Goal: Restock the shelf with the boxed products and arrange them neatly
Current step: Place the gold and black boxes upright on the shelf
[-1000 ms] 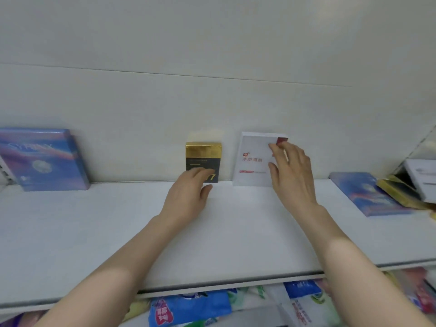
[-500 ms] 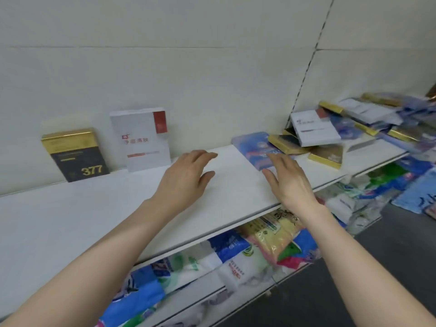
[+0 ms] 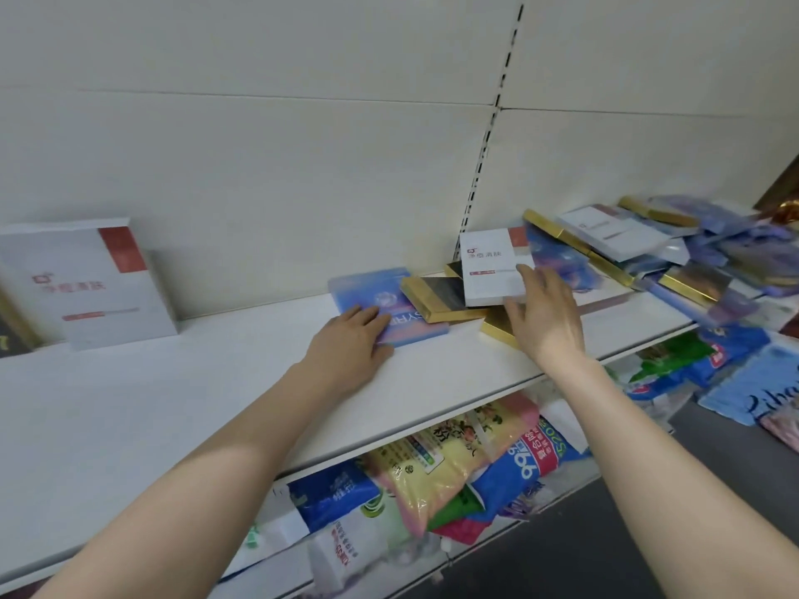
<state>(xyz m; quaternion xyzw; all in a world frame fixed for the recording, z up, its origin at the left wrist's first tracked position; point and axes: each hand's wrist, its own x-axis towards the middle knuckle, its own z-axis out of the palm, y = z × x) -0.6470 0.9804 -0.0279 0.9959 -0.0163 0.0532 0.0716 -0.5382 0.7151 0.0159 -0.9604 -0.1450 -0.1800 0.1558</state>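
- a white shop shelf [image 3: 216, 382] runs in front of a pale back panel [image 3: 281, 166], with a slotted upright [image 3: 488, 136] at 1 o'clock and bagged goods [image 3: 449, 460] crammed on the level below.
- at 9 o'clock a standing white box [image 3: 86, 291] with a red patch leans upright against the panel, and a dark box [image 3: 8, 335] is just beside it at the frame edge.
- the unsorted stock lies at 2 to 3 o'clock: a heap of boxes [image 3: 614, 235], flat and overlapping.
- nearer centre a blue box [image 3: 363, 287] lies flat, with a gold-and-black box [image 3: 436, 294] partly on top of it.
- the left hand [image 3: 346, 343] lies flat on the shelf; its fingers [image 3: 372, 315] are straight, with the tips on the blue box's near corner, gripping nothing.
- the right hand [image 3: 547, 317] is spread, its fingers [image 3: 529, 274] nearly straight against the near-right corner of a tilted white box [image 3: 490, 270], not closed round it; a gold box [image 3: 497, 328] lies under the palm.
- these look like light, stiff cartons with glossy faces, likely to slide over each other; pinching across the two long edges should hold better than pressing a face.
- open shelf lies between 9 and 12 o'clock; the front lip is close to the gold box, so it could be knocked off.
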